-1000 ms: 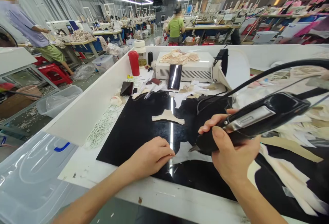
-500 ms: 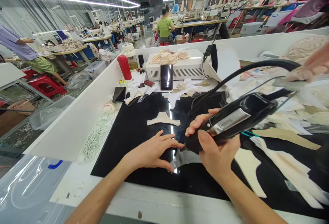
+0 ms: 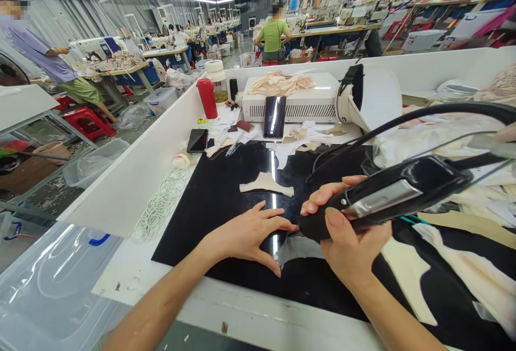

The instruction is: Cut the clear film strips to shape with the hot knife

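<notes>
My right hand (image 3: 352, 233) wraps round a black corded handheld tool (image 3: 387, 195) with a long silver lever on its side. The tool points down and left, and my hand covers part of its front end. My left hand (image 3: 252, 235) lies with spread fingers on the glossy black work surface (image 3: 193, 216). Its index fingertip is close to the tool's tip. Under and beside the tip lies a thin grey translucent piece (image 3: 300, 251), partly hidden by my hands. A cream cut-out piece (image 3: 266, 183) rests beyond my left hand.
Cream fabric pieces (image 3: 407, 276) lie at the right. Pale green elastic loops (image 3: 163, 206) are heaped on the left. Behind stand a phone (image 3: 274, 117), a vented white box (image 3: 298, 109) and a red cup (image 3: 207, 98). A black cable (image 3: 403, 122) arches over the right side.
The view has turned slightly left, so the scene sits further right. Both hands and the tool keep nearly the same place on the black surface.
</notes>
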`<state>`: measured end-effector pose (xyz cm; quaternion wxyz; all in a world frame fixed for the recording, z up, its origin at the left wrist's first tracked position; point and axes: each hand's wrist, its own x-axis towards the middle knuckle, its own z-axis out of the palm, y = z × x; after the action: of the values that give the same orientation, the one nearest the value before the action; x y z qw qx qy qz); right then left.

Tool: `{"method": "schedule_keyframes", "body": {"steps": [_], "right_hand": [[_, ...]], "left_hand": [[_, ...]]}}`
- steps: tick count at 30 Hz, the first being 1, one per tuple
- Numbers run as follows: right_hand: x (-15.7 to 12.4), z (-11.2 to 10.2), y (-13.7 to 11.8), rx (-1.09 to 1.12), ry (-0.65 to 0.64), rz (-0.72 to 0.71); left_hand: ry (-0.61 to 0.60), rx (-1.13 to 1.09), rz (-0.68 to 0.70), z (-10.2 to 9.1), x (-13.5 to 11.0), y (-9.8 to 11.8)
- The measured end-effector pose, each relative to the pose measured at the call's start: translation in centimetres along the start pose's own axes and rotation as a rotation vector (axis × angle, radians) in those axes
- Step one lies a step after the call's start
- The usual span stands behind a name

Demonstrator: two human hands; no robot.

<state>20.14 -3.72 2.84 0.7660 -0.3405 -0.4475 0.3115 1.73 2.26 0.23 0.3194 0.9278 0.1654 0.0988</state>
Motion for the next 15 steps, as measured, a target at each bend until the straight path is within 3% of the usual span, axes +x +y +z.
{"method": "schedule_keyframes", "body": {"steps": [15], "right_hand": [[-1.3,0.4,-0.1,0.076,-0.032,0.021]], "left_hand": [[0.010,0.049,-0.025,0.1,0.0,0.0]]}}
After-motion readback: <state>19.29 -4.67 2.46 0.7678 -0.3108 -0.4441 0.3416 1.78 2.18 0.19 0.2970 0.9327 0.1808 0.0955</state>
